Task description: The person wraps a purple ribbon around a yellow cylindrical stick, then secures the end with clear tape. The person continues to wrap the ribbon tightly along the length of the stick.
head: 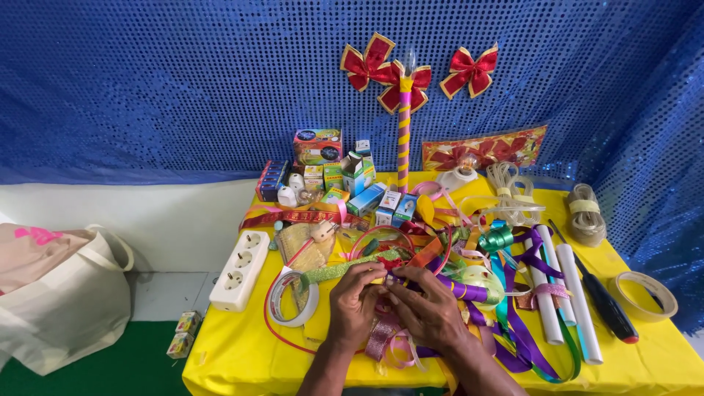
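My left hand and my right hand rest together at the front middle of a yellow-covered table. Both pinch a small red ribbon piece between their fingertips, over a tangle of pink, purple and green ribbons. A tube wrapped in purple and yellow ribbon lies just right of my right hand. A roll of clear tape lies just left of my left hand.
A white power strip lies at the table's left edge. White tubes, a black-and-red screwdriver and a tape roll lie right. Small boxes and a striped stick with red bows stand behind. A cloth bag sits on the floor.
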